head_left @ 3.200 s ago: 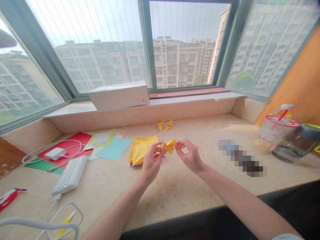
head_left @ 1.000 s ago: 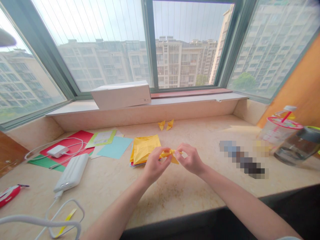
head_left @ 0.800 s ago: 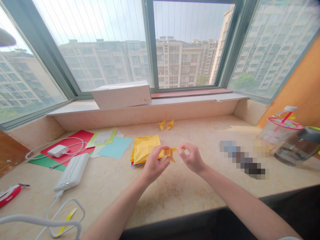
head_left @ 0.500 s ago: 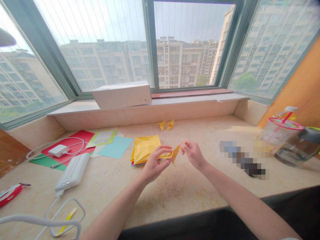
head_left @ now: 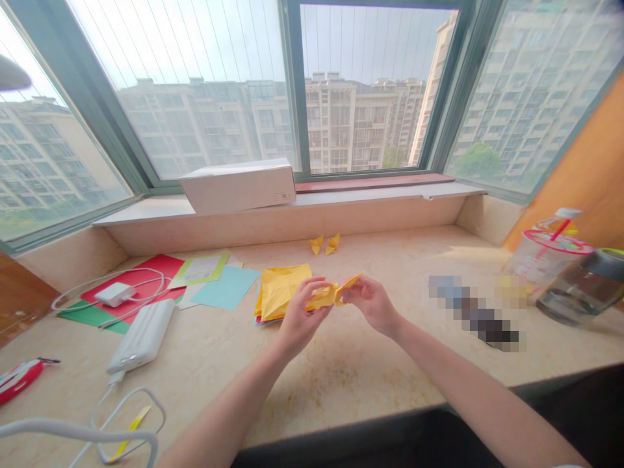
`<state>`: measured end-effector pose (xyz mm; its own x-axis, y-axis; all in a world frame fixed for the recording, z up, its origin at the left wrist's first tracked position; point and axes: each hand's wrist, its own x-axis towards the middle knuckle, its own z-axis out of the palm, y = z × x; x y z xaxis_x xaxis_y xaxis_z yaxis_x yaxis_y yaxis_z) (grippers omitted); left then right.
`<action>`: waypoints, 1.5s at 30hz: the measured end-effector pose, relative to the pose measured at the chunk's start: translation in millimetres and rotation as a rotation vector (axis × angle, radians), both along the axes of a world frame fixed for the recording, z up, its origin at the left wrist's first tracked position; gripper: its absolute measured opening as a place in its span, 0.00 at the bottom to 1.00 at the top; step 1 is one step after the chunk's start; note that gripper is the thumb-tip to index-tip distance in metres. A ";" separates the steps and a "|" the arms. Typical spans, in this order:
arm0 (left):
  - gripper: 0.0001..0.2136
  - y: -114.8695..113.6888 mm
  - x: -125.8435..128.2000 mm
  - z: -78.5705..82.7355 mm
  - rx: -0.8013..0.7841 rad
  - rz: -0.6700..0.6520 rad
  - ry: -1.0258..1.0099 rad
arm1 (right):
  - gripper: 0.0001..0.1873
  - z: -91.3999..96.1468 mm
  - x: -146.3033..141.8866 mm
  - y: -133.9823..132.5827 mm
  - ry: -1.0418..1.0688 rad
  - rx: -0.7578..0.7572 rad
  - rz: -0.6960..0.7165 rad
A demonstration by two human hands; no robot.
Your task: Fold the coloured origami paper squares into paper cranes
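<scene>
Between my two hands, above the counter, is a yellow origami crane (head_left: pixel 350 282) of folded paper. My left hand (head_left: pixel 306 312) pinches its left side between thumb and fingers. On the other side my right hand (head_left: pixel 372 304) grips it with thumb and fingertips, which partly cover the folds. Just behind and left of my left hand lies a stack of creased yellow paper (head_left: pixel 283 286), with other colours showing under its lower edge. Two small finished-looking yellow paper cranes, a left one (head_left: pixel 316 245) and a right one (head_left: pixel 333 244), stand near the back wall.
To the left lie light blue paper (head_left: pixel 228 289), red paper (head_left: pixel 149 276), a white charger (head_left: pixel 115 294), a power bank (head_left: pixel 142 335) and a red cutter (head_left: pixel 22 380). A white box (head_left: pixel 238 185) rests on the sill. At right stand a lidded cup (head_left: pixel 548 257) and a dark-topped bottle (head_left: pixel 580 289).
My right hand has moved slightly down and turned its fingers under the paper. The hanging yellow point is no longer visible, and a flap now points up to the right.
</scene>
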<state>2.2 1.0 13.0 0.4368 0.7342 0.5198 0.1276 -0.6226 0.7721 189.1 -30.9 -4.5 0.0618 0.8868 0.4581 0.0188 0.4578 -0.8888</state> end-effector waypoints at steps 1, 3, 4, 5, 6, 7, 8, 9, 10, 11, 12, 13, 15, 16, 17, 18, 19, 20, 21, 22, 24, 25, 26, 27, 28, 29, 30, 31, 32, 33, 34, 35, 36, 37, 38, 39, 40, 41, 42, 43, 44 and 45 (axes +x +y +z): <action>0.16 -0.5 0.5 -1.1 0.005 0.026 0.001 | 0.13 0.2 1.1 -0.7 -0.039 0.043 -0.045; 0.20 -1.3 1.0 -3.8 -0.017 0.058 0.009 | 0.10 2.5 3.7 -3.0 -0.151 0.150 -0.124; 0.22 -1.6 1.0 -5.2 -0.038 0.057 0.019 | 0.08 4.2 4.8 -4.6 -0.209 0.201 -0.151; 0.24 -1.9 0.8 -6.2 -0.060 0.046 0.035 | 0.07 5.9 5.4 -6.2 -0.261 0.242 -0.165; 0.25 -2.1 0.6 -6.8 -0.077 0.032 0.051 | 0.07 7.5 5.6 -7.9 -0.304 0.270 -0.167; 0.26 -2.4 0.3 -6.9 -0.086 0.020 0.065 | 0.06 8.6 5.4 -9.4 -0.335 0.286 -0.159; 0.26 -2.7 0.1 -6.5 -0.088 0.015 0.074 | 0.06 9.3 4.9 -10.7 -0.358 0.296 -0.143; 0.25 -3.0 0.0 -5.7 -0.082 0.016 0.082 | 0.06 9.5 4.2 -11.7 -0.374 0.302 -0.122; 0.24 -3.3 -0.1 -4.6 -0.070 0.022 0.091 | 0.06 9.2 3.5 -12.3 -0.384 0.307 -0.102; 0.22 -3.7 0.0 -3.4 -0.057 0.029 0.100 | 0.06 8.6 2.9 -12.7 -0.390 0.311 -0.088; 0.21 -4.0 0.1 -2.3 -0.043 0.036 0.109 | 0.06 7.8 2.5 -12.8 -0.396 0.314 -0.079; 0.19 -4.3 0.3 -1.3 -0.030 0.039 0.119 | 0.05 7.0 2.2 -12.6 -0.403 0.316 -0.074; 0.17 -4.9 0.6 -0.2 -0.016 0.041 0.130 | 0.05 5.5 2.2 -12.1 -0.421 0.318 -0.075; 0.16 -5.1 0.6 0.0 -0.016 0.040 0.129 | 0.05 5.0 2.3 -11.8 -0.430 0.321 -0.077; 0.15 -5.2 0.7 0.0 -0.021 0.037 0.126 | 0.05 4.6 2.4 -11.6 -0.438 0.326 -0.078; 0.16 -5.4 0.7 -0.1 -0.029 0.033 0.119 | 0.05 4.4 2.6 -11.5 -0.443 0.332 -0.078; 0.16 -5.5 0.7 -0.2 -0.040 0.028 0.111 | 0.05 4.3 2.6 -11.6 -0.446 0.339 -0.076; 0.17 -5.6 0.6 -0.2 -0.052 0.023 0.104 | 0.05 4.3 2.7 -11.8 -0.449 0.345 -0.075; 0.19 -5.7 0.5 -0.1 -0.062 0.017 0.102 | 0.05 4.4 2.7 -12.2 -0.453 0.351 -0.074; 0.20 -5.9 0.3 0.1 -0.071 0.010 0.106 | 0.05 4.4 2.7 -12.5 -0.456 0.356 -0.075; 0.23 -6.6 -0.1 0.8 -0.083 -0.002 0.133 | 0.06 4.1 2.7 -13.1 -0.467 0.365 -0.081; 0.24 -7.1 -0.4 1.0 -0.082 -0.005 0.150 | 0.07 3.9 2.7 -13.2 -0.474 0.370 -0.080; 0.25 -7.5 -0.6 1.1 -0.074 -0.007 0.163 | 0.07 3.7 2.7 -13.1 -0.481 0.373 -0.077; 0.26 -7.9 -0.8 1.0 -0.062 -0.007 0.170 | 0.08 3.5 2.6 -13.0 -0.485 0.376 -0.072; 0.27 -8.2 -0.9 0.7 -0.049 -0.006 0.172 | 0.08 3.4 2.5 -12.7 -0.486 0.377 -0.068; 0.28 -8.4 -0.9 0.2 -0.035 -0.004 0.168 | 0.08 3.4 2.4 -12.5 -0.483 0.377 -0.065; 0.29 -8.5 -0.8 -0.4 -0.023 -0.003 0.161 | 0.08 3.5 2.2 -12.1 -0.480 0.375 -0.065; 0.30 -8.6 -0.5 -1.1 -0.015 -0.004 0.150 | 0.08 3.7 2.0 -11.8 -0.477 0.373 -0.066; 0.31 -8.6 -0.1 -1.9 -0.009 -0.008 0.136 | 0.07 3.9 1.9 -11.5 -0.478 0.370 -0.068; 0.32 -8.6 0.3 -2.7 -0.007 -0.015 0.118 | 0.07 4.0 1.7 -11.2 -0.482 0.367 -0.071; 0.33 -8.5 0.8 -3.4 -0.010 -0.021 0.099 | 0.07 4.0 1.4 -10.9 -0.490 0.365 -0.073; 0.33 -8.3 1.2 -4.2 -0.016 -0.022 0.082 | 0.06 4.0 1.1 -10.7 -0.499 0.363 -0.077; 0.34 -8.0 1.5 -5.0 -0.026 -0.016 0.070 | 0.06 3.8 0.7 -10.4 -0.511 0.361 -0.085; 0.35 -7.7 1.6 -5.8 -0.035 -0.004 0.061 | 0.05 3.4 0.2 -10.2 -0.524 0.356 -0.095; 0.35 -7.3 1.6 -6.5 -0.043 0.018 0.053 | 0.04 2.9 -0.3 -10.0 -0.539 0.347 -0.111; 0.36 -6.9 1.6 -7.0 -0.053 0.045 0.047 | 0.03 2.3 -1.0 -9.9 -0.553 0.334 -0.133; 0.37 -6.5 1.4 -7.3 -0.065 0.072 0.040 | 0.03 1.6 -1.6 -9.8 -0.565 0.314 -0.158; 0.37 -6.3 1.3 -7.2 -0.083 0.091 0.033 | 0.03 0.7 -2.2 -9.7 -0.572 0.290 -0.179; 0.36 -6.1 1.2 -6.7 -0.104 0.101 0.026 | 0.04 -0.2 -2.7 -9.6 -0.575 0.264 -0.194; 0.36 -6.0 1.2 -5.9 -0.124 0.104 0.021 | 0.04 -1.1 -3.0 -9.5 -0.571 0.238 -0.203; 0.35 -5.9 1.4 -4.9 -0.142 0.100 0.019 | 0.05 -1.9 -3.1 -9.4 -0.563 0.212 -0.205; 0.33 -5.9 1.6 -3.8 -0.155 0.093 0.018 | 0.05 -2.5 -3.1 -9.1 -0.554 0.190 -0.206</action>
<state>3.8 -4.9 9.3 0.3717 0.8423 0.3903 0.1932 -0.4814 0.8549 186.0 -40.0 -7.0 -0.0695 0.7818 0.6196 0.5591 0.5449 -0.6249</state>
